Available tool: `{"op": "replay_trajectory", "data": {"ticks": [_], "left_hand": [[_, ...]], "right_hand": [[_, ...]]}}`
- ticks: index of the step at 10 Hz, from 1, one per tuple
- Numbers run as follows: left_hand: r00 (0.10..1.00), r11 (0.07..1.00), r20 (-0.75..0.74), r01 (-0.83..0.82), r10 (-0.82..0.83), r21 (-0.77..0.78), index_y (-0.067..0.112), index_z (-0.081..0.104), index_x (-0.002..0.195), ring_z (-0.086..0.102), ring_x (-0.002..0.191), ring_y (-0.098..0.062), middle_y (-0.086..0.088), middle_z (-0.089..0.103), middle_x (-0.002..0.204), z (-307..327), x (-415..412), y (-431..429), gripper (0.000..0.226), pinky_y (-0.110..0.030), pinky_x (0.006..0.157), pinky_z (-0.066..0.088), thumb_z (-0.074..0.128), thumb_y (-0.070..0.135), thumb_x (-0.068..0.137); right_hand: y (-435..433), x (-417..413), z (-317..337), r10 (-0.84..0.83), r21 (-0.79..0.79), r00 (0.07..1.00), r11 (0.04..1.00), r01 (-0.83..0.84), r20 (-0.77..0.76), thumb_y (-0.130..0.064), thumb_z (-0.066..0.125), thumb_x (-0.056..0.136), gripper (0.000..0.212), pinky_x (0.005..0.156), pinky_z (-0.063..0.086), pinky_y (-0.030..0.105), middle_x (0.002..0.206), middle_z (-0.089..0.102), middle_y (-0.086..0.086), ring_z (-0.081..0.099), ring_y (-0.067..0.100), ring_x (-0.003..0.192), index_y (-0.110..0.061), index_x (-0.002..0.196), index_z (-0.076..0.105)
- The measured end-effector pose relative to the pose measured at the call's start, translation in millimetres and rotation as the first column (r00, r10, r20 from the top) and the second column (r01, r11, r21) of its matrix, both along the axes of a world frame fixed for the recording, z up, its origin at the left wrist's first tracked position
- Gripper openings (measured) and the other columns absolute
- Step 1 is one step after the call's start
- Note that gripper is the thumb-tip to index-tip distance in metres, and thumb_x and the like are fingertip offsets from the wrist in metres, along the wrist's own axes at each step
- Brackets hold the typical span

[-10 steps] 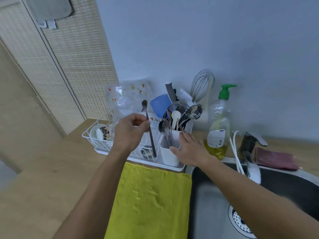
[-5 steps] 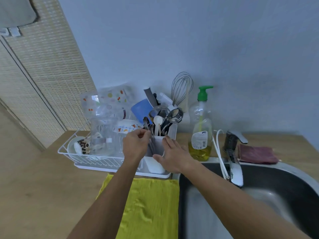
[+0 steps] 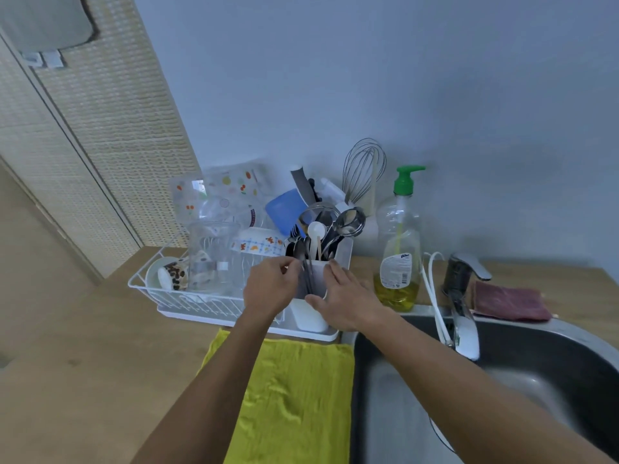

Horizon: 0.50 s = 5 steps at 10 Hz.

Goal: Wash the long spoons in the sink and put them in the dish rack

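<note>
- Soft, even, rather dim light with a cool blue cast on the wall [image 3: 435, 95]; its source cannot be told.
- No hard shadows: a faint one lies behind the whisk [image 3: 363, 169], and the sink [image 3: 569, 332] is dark inside.
- Small glints show on the ladle [image 3: 350, 221] and tap [image 3: 465, 326].
- Slight motion blur smears the left hand [image 3: 271, 288] and the spoon [image 3: 307, 276] it pinches; the whole frame is a little soft.
- Wide-angle distortion bows the door [image 3: 100, 145] and the sink rim.

The sink [image 3: 395, 413] runs off the bottom and right edges.
</note>
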State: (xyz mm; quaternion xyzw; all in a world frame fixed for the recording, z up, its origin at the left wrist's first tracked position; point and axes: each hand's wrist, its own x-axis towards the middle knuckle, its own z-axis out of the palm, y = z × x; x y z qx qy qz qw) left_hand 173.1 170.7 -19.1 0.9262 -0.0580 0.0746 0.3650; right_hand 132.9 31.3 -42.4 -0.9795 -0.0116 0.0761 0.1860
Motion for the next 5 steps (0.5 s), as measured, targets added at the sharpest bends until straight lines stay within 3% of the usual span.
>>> {"op": "replay_trajectory", "data": {"ticks": [2,4,5], "left_hand": [[0.99,0.992,0.142,0.013,0.005,-0.126,0.018,0.072,0.101,0.066,0.082,-0.013,0.006,0.071,0.083,-10.0,-40.5,16.5,0.021,-0.031,0.076,0.052,0.057,0.029,0.092],[0.969,0.999,0.241,0.034,-0.043,0.043,0.019,0.067,0.114,0.062,0.106,-0.018,0.002,0.069,0.112,-70.3,-70.0,28.9,0.039,-0.03,0.085,0.048,0.05,0.044,0.09],[0.969,0.974,0.222,0.056,-0.106,0.219,0.018,0.061,0.124,0.059,0.115,-0.023,-0.003,0.065,0.122,-99.9,-81.1,28.9,0.055,-0.035,0.095,0.047,0.042,0.054,0.087]], "right_hand": [[0.9,-1.5,2.3,-0.005,-0.012,1.0,1.0,0.005,-0.007,-0.057,0.029,0.097,0.08,0.119,0.009,0.049,0.163,-0.012,0.001,-0.003,0.022,0.151,-0.011,0.155,-0.002],[4.0,-2.5,2.6,-0.023,0.015,0.999,1.0,0.023,-0.027,-0.057,0.03,0.097,0.079,0.12,0.012,0.049,0.164,-0.01,0.0,0.0,0.024,0.151,-0.012,0.156,0.0],[3.1,-7.5,7.9,-0.04,0.07,0.998,0.997,0.038,0.04,-0.052,0.033,0.098,0.073,0.118,0.019,0.045,0.163,0.006,0.003,0.012,0.026,0.148,-0.012,0.154,0.01]]}}
